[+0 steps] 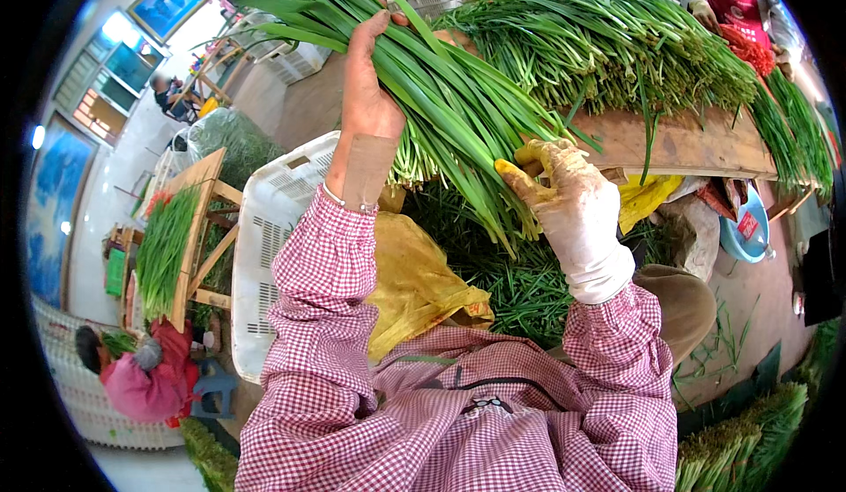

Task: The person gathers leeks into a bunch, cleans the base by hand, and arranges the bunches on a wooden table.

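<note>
A long bunch of green garlic chives slants across the space before me, leaf tips at the upper left. Bare, my left hand is wrapped around its upper part, with a brown band at the wrist. My right hand wears a white glove with yellow-stained fingers. Its thumb and fingers are bent onto the bunch's lower right end; the exact pinch point is partly hidden. Below the bunch lie loose green leaves in a heap beside a yellow plastic sack.
A large chive pile lies on a wooden board. A white perforated crate stands left, a blue basin right. One person in a red apron is at upper right; another person sits at lower left.
</note>
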A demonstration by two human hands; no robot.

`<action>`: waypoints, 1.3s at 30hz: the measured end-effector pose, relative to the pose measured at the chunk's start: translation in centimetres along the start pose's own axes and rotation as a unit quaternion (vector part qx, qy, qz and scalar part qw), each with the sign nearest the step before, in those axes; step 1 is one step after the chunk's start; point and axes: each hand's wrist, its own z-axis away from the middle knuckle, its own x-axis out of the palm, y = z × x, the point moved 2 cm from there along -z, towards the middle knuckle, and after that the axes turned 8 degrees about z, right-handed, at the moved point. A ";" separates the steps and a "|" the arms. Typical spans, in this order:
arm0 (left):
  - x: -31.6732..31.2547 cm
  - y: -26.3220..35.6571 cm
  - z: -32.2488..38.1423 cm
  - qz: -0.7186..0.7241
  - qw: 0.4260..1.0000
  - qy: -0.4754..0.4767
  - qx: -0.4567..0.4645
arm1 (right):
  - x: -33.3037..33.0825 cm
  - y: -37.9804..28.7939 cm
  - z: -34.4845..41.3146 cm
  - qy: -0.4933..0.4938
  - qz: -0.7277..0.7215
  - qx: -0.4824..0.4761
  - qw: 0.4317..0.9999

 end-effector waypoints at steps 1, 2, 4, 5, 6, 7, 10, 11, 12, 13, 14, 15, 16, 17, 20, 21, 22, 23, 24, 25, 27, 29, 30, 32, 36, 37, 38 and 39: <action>0.1 0.0 0.1 -0.005 1.000 0.006 0.004 | 0.0 -0.1 -0.1 0.005 0.008 -0.017 1.000; 0.1 0.0 0.1 -0.010 1.000 0.013 0.008 | 0.3 0.1 0.0 0.003 0.008 -0.015 1.000; 0.0 -0.2 0.1 0.006 1.000 0.020 0.007 | 0.6 0.4 0.3 -0.025 0.046 0.006 0.999; 0.0 -0.3 0.0 0.013 1.000 0.024 0.006 | 0.7 0.6 0.4 -0.039 0.064 0.016 0.997; -0.2 -0.2 -0.1 0.004 0.999 0.027 0.017 | 0.7 0.7 0.5 -0.046 0.054 0.021 0.997; -0.3 -0.1 -0.2 -0.006 0.999 0.029 0.027 | 0.6 0.8 0.6 -0.054 0.044 0.027 0.997; -0.7 0.5 -0.6 -0.010 0.999 0.026 0.036 | 0.8 1.1 0.6 -0.047 0.019 0.028 0.998; -0.7 0.5 -0.6 -0.007 0.999 0.024 0.036 | 0.9 1.1 0.6 -0.040 0.012 0.025 0.999; -0.6 0.6 -0.5 -0.011 0.999 0.022 0.042 | 1.0 0.8 0.4 -0.053 -0.004 0.043 0.998; -0.5 0.6 -0.3 -0.016 0.999 0.024 0.043 | 1.0 0.6 0.2 -0.035 -0.010 0.034 0.999; -0.5 0.5 -0.1 -0.022 0.998 0.026 0.044 | 1.0 0.4 0.1 -0.018 -0.016 0.026 0.999; -0.4 0.5 0.0 -0.027 0.998 0.027 0.045 | 0.9 0.1 0.0 0.000 -0.022 0.017 1.000; -0.3 0.5 -0.1 -0.017 0.999 0.021 0.044 | 0.8 0.0 -0.1 -0.011 -0.053 0.054 0.997; -0.4 0.4 -0.2 -0.007 0.999 0.016 0.043 | 0.9 0.2 -0.2 -0.005 -0.069 0.054 0.996; -0.9 0.7 -0.5 0.008 0.999 0.020 0.042 | 0.9 1.2 -0.5 -0.001 -0.073 0.029 0.997; -1.1 0.7 -0.6 0.012 0.999 0.022 0.040 | 0.9 1.6 -0.4 0.012 -0.066 0.024 0.997; -1.3 0.7 -0.7 0.008 0.999 0.020 0.037 | 1.1 2.1 -0.2 0.024 -0.060 0.020 0.998; -1.5 0.7 -0.7 0.004 0.999 0.019 0.034 | 1.2 2.3 -0.1 0.036 -0.054 0.015 0.998; -1.7 0.8 -0.6 -0.001 0.999 0.019 0.033 | 1.2 2.3 -0.1 0.023 -0.034 0.035 0.999; -1.9 0.8 -0.6 0.000 0.999 0.023 0.033 | 1.2 2.4 -0.1 0.019 -0.092 0.068 0.993; -2.1 0.9 -0.6 0.003 0.999 0.029 0.032 | 0.6 2.5 -0.2 0.011 -0.207 0.134 0.969; -2.8 0.9 -0.9 0.013 0.999 0.028 0.028 | -1.0 2.0 -0.4 -0.097 -0.415 0.304 0.852; -2.8 0.9 -0.9 0.018 0.999 0.029 0.024 | -1.1 2.5 -0.3 -0.093 -0.492 0.306 0.809; -2.6 1.0 -0.8 0.029 0.997 0.056 0.043 | -1.6 3.6 0.1 -0.110 -0.604 0.285 0.737; -4.1 1.3 -1.6 0.039 0.997 0.050 0.037 | -1.9 4.1 1.4 -0.074 -0.670 0.285 0.682; -4.4 1.4 -1.7 0.031 0.997 0.048 0.044 | -1.9 3.7 1.9 -0.033 -0.648 0.323 0.689; -5.0 1.5 -2.0 0.024 0.997 0.054 0.050 | -1.9 4.0 2.3 -0.022 -0.664 0.310 0.680; -5.0 1.6 -2.0 0.029 0.997 0.051 0.040 | -1.8 4.4 2.8 -0.009 -0.679 0.298 0.671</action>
